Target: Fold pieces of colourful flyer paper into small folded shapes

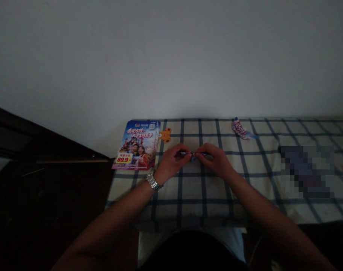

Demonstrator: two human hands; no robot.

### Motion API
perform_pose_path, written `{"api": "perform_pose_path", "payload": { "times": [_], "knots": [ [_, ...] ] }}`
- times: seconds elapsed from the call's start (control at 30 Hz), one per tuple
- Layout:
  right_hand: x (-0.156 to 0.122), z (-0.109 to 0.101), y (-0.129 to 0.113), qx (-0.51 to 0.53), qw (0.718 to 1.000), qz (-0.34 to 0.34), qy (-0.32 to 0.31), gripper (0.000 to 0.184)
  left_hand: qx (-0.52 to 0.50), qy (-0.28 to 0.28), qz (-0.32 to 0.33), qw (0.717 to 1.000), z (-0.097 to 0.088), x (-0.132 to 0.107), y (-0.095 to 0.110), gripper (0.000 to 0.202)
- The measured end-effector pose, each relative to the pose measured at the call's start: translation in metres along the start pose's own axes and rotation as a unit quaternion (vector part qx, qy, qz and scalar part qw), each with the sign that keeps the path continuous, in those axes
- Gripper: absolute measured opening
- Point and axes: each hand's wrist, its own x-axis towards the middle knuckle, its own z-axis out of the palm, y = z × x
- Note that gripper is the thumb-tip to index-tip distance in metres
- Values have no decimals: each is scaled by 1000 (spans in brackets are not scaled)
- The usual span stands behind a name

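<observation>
My left hand, with a silver watch at the wrist, pinches one side of a small folded paper. From the other side my right hand grips the same paper between thumb and fingers. Fingertips of both hands nearly meet at its middle and cover most of it, so its full shape is hidden. A stack of printed flyers, mostly blue and pink, lies to the left of my left hand.
A checked cloth covers the table, which stands against a white wall. An orange bear-shaped figure sits beside the flyers. Farther right are a folded printed paper and a pixelated dark object. Dark space lies left of the table.
</observation>
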Motion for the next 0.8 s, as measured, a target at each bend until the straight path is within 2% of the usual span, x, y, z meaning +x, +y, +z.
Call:
{"api": "perform_pose_path", "payload": {
  "times": [0.23,0.5,0.8],
  "knots": [
    [-1,-1,1,-6,1000,-8,-17,10,36,-24,12,999,1,-1,0,16],
    [-1,0,2,16,1000,21,4,15,23,-4,6,1000,-1,-1,-2,17],
    [-1,-3,6,23,1000,21,3,17,19,2,12,1000,-1,-1,2,15]
  ]
}}
